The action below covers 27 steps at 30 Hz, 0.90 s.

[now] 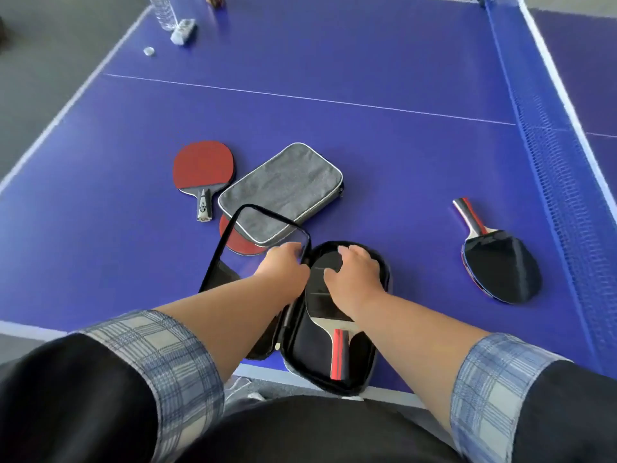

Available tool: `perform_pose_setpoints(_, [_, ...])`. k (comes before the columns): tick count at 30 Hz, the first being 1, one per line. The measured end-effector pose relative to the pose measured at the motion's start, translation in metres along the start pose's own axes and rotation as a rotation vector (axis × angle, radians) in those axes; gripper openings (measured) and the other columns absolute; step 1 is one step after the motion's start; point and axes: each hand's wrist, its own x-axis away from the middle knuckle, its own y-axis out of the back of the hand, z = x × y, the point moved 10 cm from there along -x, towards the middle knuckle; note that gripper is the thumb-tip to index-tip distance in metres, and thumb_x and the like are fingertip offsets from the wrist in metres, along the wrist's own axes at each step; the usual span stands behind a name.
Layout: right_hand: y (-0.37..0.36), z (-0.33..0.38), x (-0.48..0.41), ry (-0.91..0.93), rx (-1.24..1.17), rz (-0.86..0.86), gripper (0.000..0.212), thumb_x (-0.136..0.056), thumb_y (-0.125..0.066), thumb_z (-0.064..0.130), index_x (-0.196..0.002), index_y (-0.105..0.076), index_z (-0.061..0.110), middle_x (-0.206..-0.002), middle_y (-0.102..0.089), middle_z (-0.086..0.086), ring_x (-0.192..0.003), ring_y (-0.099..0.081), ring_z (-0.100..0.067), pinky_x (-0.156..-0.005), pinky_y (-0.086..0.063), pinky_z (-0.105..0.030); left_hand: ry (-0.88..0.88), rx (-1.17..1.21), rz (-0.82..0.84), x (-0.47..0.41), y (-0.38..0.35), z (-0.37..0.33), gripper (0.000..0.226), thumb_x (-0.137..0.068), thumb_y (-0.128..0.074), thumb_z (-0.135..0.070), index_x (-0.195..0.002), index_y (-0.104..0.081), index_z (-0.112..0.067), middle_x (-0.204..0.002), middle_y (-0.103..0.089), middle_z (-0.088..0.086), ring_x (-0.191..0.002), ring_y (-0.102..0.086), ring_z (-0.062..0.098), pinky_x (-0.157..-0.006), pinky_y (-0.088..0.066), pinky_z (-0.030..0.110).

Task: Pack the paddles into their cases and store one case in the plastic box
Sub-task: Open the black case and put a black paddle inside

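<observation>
While left hand (283, 262) lifts lid, right hand (354, 279) presses paddle (325, 307).

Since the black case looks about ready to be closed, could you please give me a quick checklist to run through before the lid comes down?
1. Paddle lies inside the open black case: ok.
2. Handle within the case rim: ok, as far as visible.
3. Left hand holds the lid edge: ok.
4. Right hand clear of the closing path: not ok, it rests on the paddle.
5. Zipper pull location: cannot tell.
6. Grey case clear of the lid: cannot tell, they overlap in view.
</observation>
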Motion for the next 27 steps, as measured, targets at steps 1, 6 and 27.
perform_pose_setpoints(1, [0.002,0.02,-0.005,0.057,-0.002,-0.008,0.059,-0.095,-0.058,0.032,-0.149,-0.043,0.013,-0.158,-0.035,-0.01,-0.146,-0.03,-0.03,-0.117,-0.022,-0.036,-0.023,0.085,-0.077,0.001,0.017,0.001,0.035,-0.086,-0.05,-0.014,-0.117,-0.062,-0.026,-0.118,-0.064,0.0,-0.088,-0.059,0.022,-0.077,-0.055,0.034])
perform_pose_setpoints(6, [-0.003,0.116,-0.013,0.195,-0.17,-0.075,0.049,-0.092,-0.061,0.022,-0.141,-0.056,0.012,-0.147,-0.05,-0.01,-0.133,-0.045,-0.029,-0.112,-0.031,-0.034,-0.007,0.376,-0.363,0.002,0.103,0.043,0.028,-0.089,-0.047,-0.021,-0.109,-0.062,-0.034,-0.092,-0.064,-0.018,-0.065,-0.061,-0.001,-0.052,-0.045,0.02])
perform_pose_setpoints(27, [-0.108,0.284,-0.19,-0.181,-0.287,0.064,0.047,-0.095,-0.056,0.022,-0.14,-0.046,0.013,-0.129,-0.059,-0.007,-0.112,-0.058,-0.03,-0.092,-0.045,-0.035,0.299,0.395,0.019,-0.218,0.209,0.221,0.048,-0.09,-0.044,-0.021,-0.136,-0.036,-0.015,-0.127,-0.053,0.015,-0.077,-0.05,0.029,-0.064,-0.043,0.033])
